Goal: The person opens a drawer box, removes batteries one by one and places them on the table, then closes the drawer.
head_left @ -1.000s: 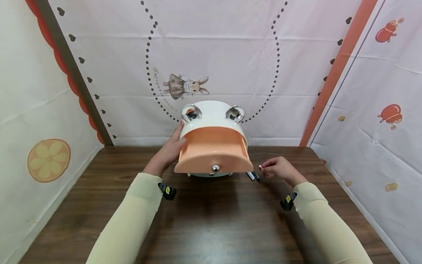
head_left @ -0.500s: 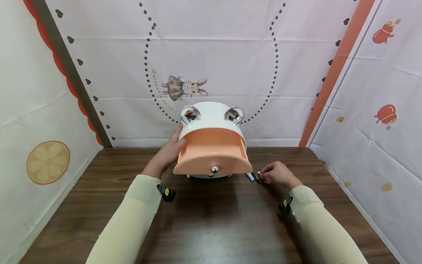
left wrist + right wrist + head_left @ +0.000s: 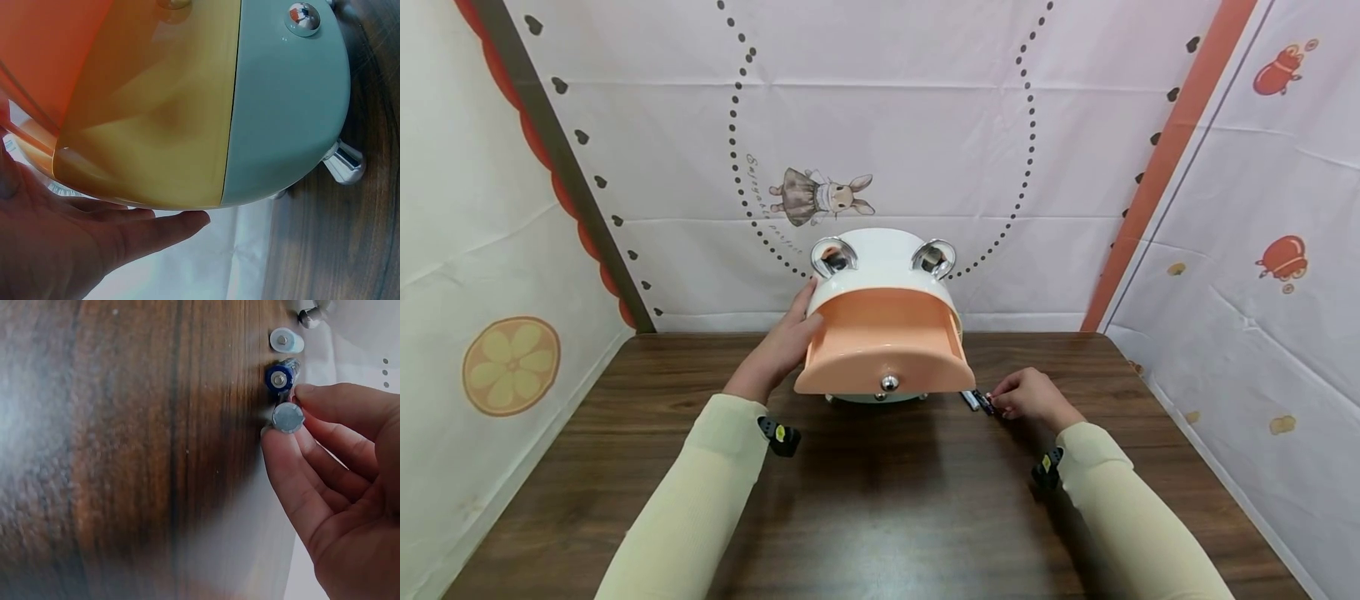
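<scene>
A small rounded tabletop cabinet with a white top (image 3: 880, 260) and two chrome eye-like rings stands at the back of the table. Its peach drawer (image 3: 883, 368) with a silver knob is pulled out. My left hand (image 3: 778, 346) lies against the cabinet's left side, fingers straight, thumb near the drawer's edge. To the right, my right hand (image 3: 1032, 393) pinches a battery (image 3: 288, 417) between thumb and fingers, its flat grey end towards the wrist camera. Right beside it lie a dark blue battery (image 3: 279, 378) and a white battery (image 3: 286, 340). Fingers hide most of the held battery.
The dark wooden table (image 3: 880, 517) ends at the white printed cloth wall (image 3: 962, 150) behind the cabinet. In the left wrist view appear the cabinet's yellowish drawer front (image 3: 156, 144), pale green base (image 3: 287, 94) and a chrome foot (image 3: 345, 164).
My right hand has moved slightly left and down, bringing the held battery close beside the other two. My left hand keeps its place on the cabinet, and the drawer stays out.
</scene>
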A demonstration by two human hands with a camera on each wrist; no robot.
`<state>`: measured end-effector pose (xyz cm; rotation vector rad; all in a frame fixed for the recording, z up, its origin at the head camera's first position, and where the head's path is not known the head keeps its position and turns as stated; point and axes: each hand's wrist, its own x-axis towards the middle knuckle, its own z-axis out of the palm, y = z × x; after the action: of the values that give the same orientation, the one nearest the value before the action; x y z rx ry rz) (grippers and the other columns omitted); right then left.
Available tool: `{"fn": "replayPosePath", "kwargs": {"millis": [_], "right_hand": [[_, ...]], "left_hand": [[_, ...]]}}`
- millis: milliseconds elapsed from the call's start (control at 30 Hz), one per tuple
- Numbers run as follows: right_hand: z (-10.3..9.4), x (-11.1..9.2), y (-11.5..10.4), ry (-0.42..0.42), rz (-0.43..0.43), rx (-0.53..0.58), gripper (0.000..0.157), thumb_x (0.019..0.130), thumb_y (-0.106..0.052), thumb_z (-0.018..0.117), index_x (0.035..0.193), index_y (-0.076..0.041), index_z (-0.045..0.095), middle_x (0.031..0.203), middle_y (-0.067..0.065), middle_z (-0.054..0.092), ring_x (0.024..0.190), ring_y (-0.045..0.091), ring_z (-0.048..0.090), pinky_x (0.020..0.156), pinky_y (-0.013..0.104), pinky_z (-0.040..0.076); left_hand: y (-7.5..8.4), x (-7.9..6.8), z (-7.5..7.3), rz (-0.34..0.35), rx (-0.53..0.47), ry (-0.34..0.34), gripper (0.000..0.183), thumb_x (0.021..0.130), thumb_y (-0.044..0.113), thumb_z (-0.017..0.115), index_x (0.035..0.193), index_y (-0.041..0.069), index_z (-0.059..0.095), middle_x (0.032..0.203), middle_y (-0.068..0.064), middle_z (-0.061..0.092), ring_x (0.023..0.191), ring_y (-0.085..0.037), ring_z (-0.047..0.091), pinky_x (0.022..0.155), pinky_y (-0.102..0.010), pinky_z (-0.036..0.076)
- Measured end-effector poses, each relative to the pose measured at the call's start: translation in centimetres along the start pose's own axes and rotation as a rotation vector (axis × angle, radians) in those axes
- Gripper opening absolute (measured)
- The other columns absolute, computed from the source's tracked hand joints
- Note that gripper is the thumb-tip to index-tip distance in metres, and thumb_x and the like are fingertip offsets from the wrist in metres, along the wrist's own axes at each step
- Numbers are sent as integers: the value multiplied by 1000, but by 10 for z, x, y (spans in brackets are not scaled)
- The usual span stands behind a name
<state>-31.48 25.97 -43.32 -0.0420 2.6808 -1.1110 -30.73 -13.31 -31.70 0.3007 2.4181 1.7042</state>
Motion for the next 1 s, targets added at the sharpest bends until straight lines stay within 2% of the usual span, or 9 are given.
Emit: {"fn": "replayPosePath", "kwargs": {"millis": [100, 233, 633, 1000], "right_hand": [[-1, -1, -1, 10, 3, -15, 13, 82, -11, 62, 89, -3, 70, 83, 8, 69, 67, 17, 64, 60, 31, 54], [-1, -1, -2, 14, 3, -34, 13, 83, -11, 62, 89, -3, 70, 82, 8, 69, 67, 16, 64, 60, 31, 54], [2, -3, 2, 39, 20, -37, 13, 83, -13, 63, 91, -6, 70, 80, 6, 67, 68, 15, 62, 61, 30, 53], [-3, -10, -1, 79, -36, -113, 18, 84, -24, 62, 96, -12, 69, 83, 4, 67, 70, 17, 61, 58, 28, 48]], "left_hand": [[10, -7, 2, -3, -7, -3, 73, 89, 18, 37, 147, 26, -5, 154, -1, -5, 139, -19, 3, 112, -48, 13], [15, -11, 2, -3, 5, -1, 73, 88, 17, 37, 147, 24, -5, 154, -3, -5, 139, -21, 3, 112, -49, 13], [15, -12, 2, 0, 25, 5, 72, 89, 18, 37, 147, 25, -4, 154, -3, -4, 140, -22, 4, 111, -49, 14], [13, -11, 2, -12, 14, 6, 72, 89, 18, 37, 147, 27, -4, 154, 0, -4, 141, -20, 0, 112, -49, 12]]}}
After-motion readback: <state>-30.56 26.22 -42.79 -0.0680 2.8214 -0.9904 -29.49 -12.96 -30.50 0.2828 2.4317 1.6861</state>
